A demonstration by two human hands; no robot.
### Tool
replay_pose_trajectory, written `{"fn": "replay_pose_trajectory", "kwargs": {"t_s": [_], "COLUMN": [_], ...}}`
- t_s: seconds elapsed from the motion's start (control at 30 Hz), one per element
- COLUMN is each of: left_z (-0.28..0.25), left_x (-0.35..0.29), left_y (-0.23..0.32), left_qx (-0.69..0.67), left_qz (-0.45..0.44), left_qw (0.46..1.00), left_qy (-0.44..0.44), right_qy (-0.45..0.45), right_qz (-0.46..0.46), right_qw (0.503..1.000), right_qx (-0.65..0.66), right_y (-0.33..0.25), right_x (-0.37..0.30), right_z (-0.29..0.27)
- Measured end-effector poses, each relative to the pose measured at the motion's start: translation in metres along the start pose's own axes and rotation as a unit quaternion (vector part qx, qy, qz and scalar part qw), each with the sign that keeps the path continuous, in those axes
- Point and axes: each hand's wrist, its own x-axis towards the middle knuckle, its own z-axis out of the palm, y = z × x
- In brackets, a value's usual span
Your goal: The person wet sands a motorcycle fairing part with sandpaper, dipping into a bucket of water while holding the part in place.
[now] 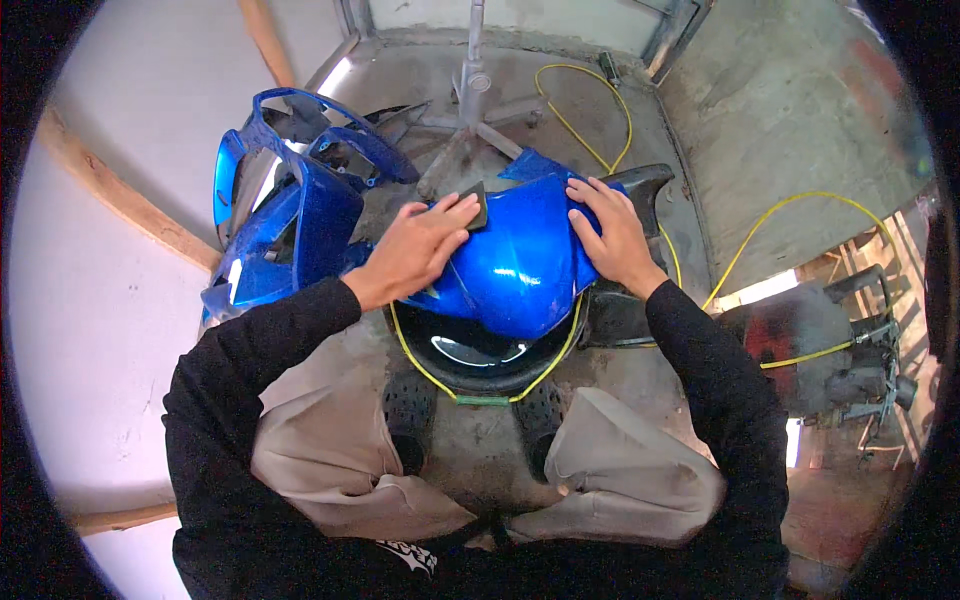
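A glossy blue motorcycle body panel (515,265) lies over a black bucket (440,372) between my knees. My left hand (420,248) presses a thin dark green abrasive pad (480,208) against the panel's upper left part; the pad's edge sticks out past my fingertips. On the panel's upper right side, my right hand (612,232) holds it, fingers bent over the far edge and thumb toward the middle. The bucket's yellow handle, with a green grip (483,400), hangs down toward me. What lies under the panel is mostly hidden.
More blue fairing parts (320,215) lean by the white wall at left. Ahead stands a grey metal stand (470,95) with splayed legs. A black plastic part (625,318) lies right of the bucket. A yellow hose (775,210) runs to a dirty machine (810,345) at right.
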Motion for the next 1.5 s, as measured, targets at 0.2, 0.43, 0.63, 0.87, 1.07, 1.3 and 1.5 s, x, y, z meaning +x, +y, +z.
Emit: {"fn": "replay_pose_trajectory", "kwargs": {"t_s": [0.2,0.43,0.63,0.87,1.07,1.3,1.5], "left_z": [0.003,0.001,0.019,0.01,0.01,0.007,0.013], "left_x": [-0.008,-0.017,-0.04,-0.035,-0.033,-0.025,-0.027], "left_y": [0.002,0.008,0.015,0.01,0.023,0.018,0.017], "left_qx": [0.044,0.058,0.084,0.056,0.043,0.059,0.065], "left_qz": [0.24,0.122,0.353,0.075,0.314,0.142,0.333], "left_qw": [0.968,0.991,0.925,0.996,0.947,0.988,0.94], "left_qy": [-0.048,0.003,-0.107,0.013,-0.058,0.013,-0.046], "right_qy": [0.003,-0.002,0.001,-0.023,0.006,-0.009,0.004], "right_qz": [0.005,-0.002,-0.005,0.014,-0.003,0.008,-0.006], "right_qw": [1.0,1.0,1.0,1.0,1.0,1.0,1.0], "right_qx": [0.007,0.003,0.006,-0.002,0.0,0.001,0.001], "right_y": [-0.001,0.004,0.001,0.001,0.001,0.0,0.001], "right_x": [-0.003,0.0,-0.001,0.001,-0.002,0.001,-0.003], "right_z": [0.001,0.001,0.0,-0.001,0.002,0.0,0.0]}}
